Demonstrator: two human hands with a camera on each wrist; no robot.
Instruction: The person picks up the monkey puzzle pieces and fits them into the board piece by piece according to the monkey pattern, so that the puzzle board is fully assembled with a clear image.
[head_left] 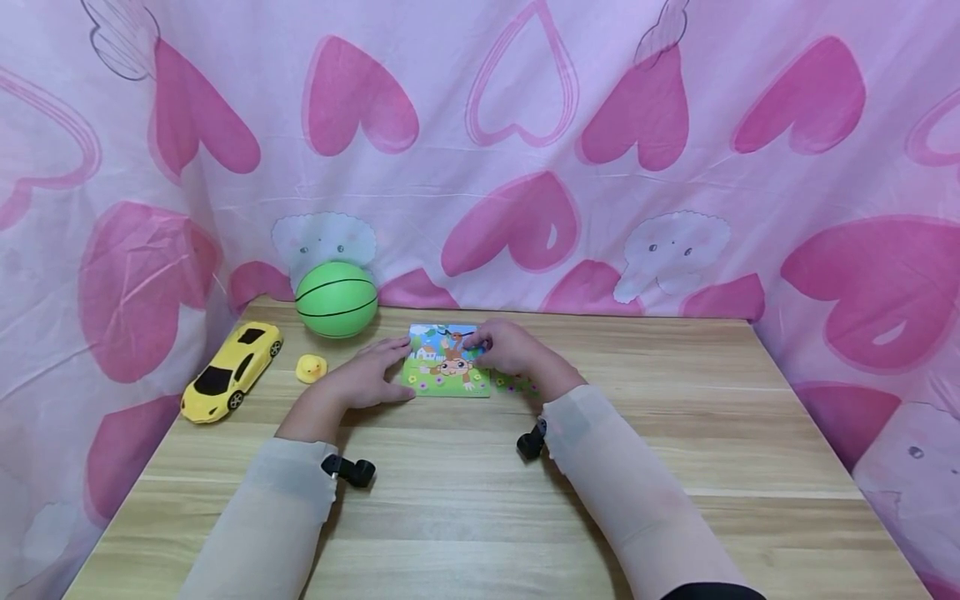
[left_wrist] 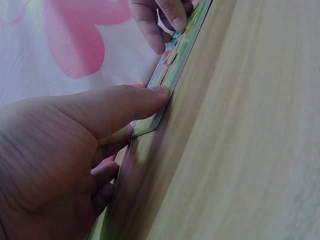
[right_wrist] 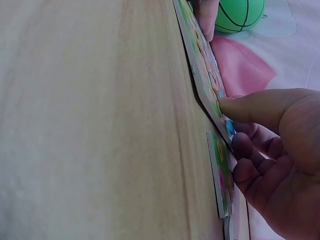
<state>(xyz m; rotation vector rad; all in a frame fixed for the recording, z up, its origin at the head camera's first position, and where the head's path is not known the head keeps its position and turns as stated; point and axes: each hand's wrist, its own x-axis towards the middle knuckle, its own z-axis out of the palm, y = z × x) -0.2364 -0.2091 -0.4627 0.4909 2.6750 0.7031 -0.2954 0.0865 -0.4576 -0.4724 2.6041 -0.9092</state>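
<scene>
Head view: the puzzle board [head_left: 450, 387] lies flat on the desk [head_left: 450, 500], at about three o'clock from the left hand [head_left: 366, 377] and nine o'clock from the right hand [head_left: 512, 348]. Its long axis appears to run nine-to-three. Loose pieces [head_left: 517, 385] sit near six o'clock of the right hand, the nearer hand. Board face: brown monkey, blue sky, flowered green grass.

Left wrist view: left fingers spread, thumb resting on the board's margin.

Right wrist view: right thumb touches the board, other fingers bent beside its edge; whether they pinch anything cannot be determined.
</scene>
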